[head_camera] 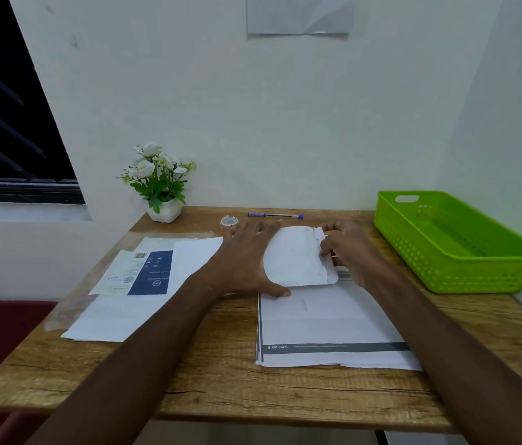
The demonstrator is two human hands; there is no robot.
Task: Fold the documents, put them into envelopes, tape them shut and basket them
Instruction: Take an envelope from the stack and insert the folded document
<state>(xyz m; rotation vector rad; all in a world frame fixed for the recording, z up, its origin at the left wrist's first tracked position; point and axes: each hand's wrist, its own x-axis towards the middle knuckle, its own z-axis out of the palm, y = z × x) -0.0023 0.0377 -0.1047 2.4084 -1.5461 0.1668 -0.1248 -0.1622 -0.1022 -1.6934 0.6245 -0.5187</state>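
Seen from the head camera, a person leans over a wooden counter [221,374] with both arms stretched forward. A white envelope [295,256] with rounded corners lies between the hands, on the far end of a stack of printed documents [327,332]. The left hand [247,261] lies spread and flat along the envelope's left edge, fingers straight, thumb pressing at its near corner. The right hand [349,248] has curled fingers that pinch the envelope's right edge, where a slip of folded paper [320,233] shows at the opening.

Left of the hands lie more white sheets [118,313], with a blue and white printed leaflet [141,273] on top. Behind the left hand's fingertips stands a small roll of clear tape [229,222], and beyond it lies a blue pen [275,215]. A white pot of artificial white flowers [158,184] stands at the far left corner. A lime green plastic basket [458,242] with perforated walls sits at the far right, well apart from the envelope.

The counter has a rough, cracked wood grain.
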